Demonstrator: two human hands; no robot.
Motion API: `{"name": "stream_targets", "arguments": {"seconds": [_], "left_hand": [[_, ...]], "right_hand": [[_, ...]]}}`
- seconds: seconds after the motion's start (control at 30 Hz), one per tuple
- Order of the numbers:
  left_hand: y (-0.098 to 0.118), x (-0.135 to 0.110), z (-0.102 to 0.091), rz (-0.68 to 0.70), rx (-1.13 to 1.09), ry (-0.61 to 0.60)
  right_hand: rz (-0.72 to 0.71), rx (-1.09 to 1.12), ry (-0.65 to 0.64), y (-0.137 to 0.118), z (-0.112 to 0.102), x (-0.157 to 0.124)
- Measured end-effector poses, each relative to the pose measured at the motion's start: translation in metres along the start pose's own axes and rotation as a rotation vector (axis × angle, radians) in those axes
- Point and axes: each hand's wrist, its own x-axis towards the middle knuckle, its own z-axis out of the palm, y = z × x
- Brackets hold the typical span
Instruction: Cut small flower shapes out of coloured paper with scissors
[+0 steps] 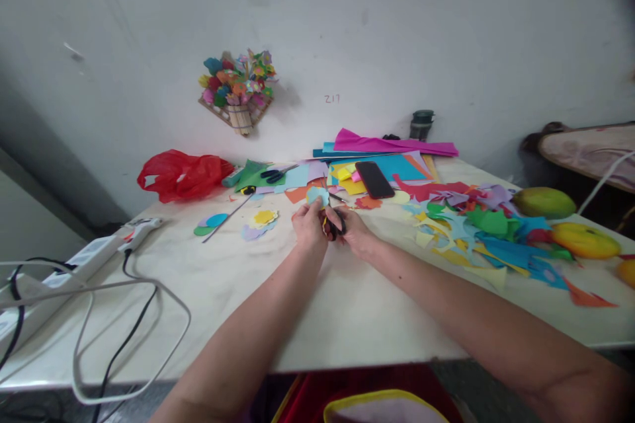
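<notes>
My left hand (311, 223) is closed on a small light blue paper cutout (318, 195) whose upper part shows above the fingers. Close beside it, my right hand (353, 231) grips the black handles of a pair of scissors (338, 225); the blades are mostly hidden by my hands. To the left lie yellow paper flower shapes (266, 217), lilac cutouts (258, 231), and blue and green paper circles (217, 220). A red-orange paper flower (368, 203) rests just beyond my right hand, near a black phone (374, 180).
A second pair of scissors (274, 175) lies on green paper at the back. Paper scraps (496, 238) and mangoes (585, 240) cover the right side. A red plastic bag (183, 175) sits back left; a power strip (94, 258) with loose cables (149, 282) runs along the left edge.
</notes>
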Motion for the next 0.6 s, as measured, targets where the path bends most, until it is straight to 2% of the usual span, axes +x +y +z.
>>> {"name": "stream_targets", "arguments": {"seconds": [0.33,0.6], "left_hand": [[-0.0023,0.0013,-0.0004,-0.020,-0.013,0.020],[-0.0001,0.0002,0.0000,-0.051,-0.030,0.019]], "right_hand": [[-0.047,-0.037,0.002,0.0055,0.0008,0.0027],[-0.053,-0.041,-0.013,0.0005,0.0012,-0.0008]]}}
